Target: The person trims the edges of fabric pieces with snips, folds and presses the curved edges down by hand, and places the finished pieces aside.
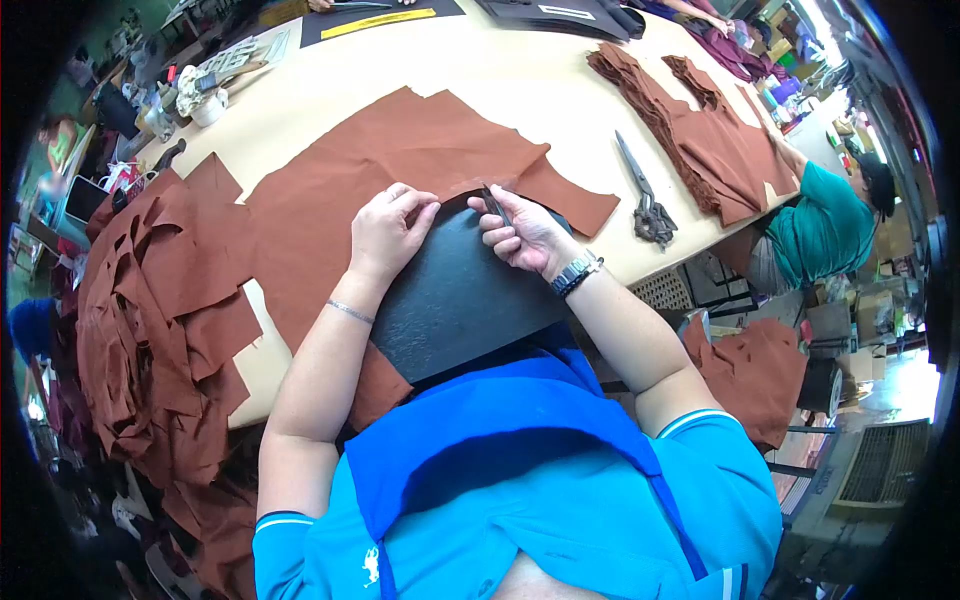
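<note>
The brown cloth [335, 170] lay spread on the pale tabletop [500, 75] in front of the person, one part reaching left toward a heap of brown pieces [140, 330] and another angling out to the right. A black board [440, 310] sat between the two forearms, against the near side of the cloth, its far edge just under the hands.

The left hand [395, 228] was at that edge, where board and cloth met, its fingers curled and the thumb and forefinger tips brought close together; whether they had hold of the cloth, I could not tell. A thin bracelet [350, 311] circled that wrist. The right hand [525, 235], just beside it, was half curled, with a small dark tool [495, 205] gripped between thumb and fingers. A watch [577, 272] was on its wrist.

To the right of the cloth, a pair of scissors [653, 222] lay apart from it, blades toward the far side. Beyond them was a stack of brown cloth [730, 160], with a person in a green top [820, 225] reaching to it. A yellow ruler [365, 25] lay at the far edge, and a white pot [208, 108] stood at the far left.
</note>
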Tool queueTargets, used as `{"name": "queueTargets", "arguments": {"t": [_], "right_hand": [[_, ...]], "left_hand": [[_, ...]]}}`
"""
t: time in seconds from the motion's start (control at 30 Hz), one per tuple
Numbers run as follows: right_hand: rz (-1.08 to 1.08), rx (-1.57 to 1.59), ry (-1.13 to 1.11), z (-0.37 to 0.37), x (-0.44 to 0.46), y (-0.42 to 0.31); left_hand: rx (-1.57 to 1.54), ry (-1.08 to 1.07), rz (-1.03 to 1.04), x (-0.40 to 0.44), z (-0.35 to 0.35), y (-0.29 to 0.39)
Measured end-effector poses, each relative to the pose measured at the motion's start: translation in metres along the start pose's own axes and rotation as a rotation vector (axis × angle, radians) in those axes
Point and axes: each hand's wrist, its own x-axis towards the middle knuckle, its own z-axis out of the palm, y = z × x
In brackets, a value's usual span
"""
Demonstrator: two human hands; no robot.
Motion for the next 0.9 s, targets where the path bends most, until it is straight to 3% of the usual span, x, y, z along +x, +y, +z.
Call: {"name": "queueTargets", "arguments": {"t": [0.9], "right_hand": [[-0.136,-0.082,0.067,0.001,-0.002,0.012]], "left_hand": [[0.000,0.043,0.013,0.000,0.002,-0.002]]}}
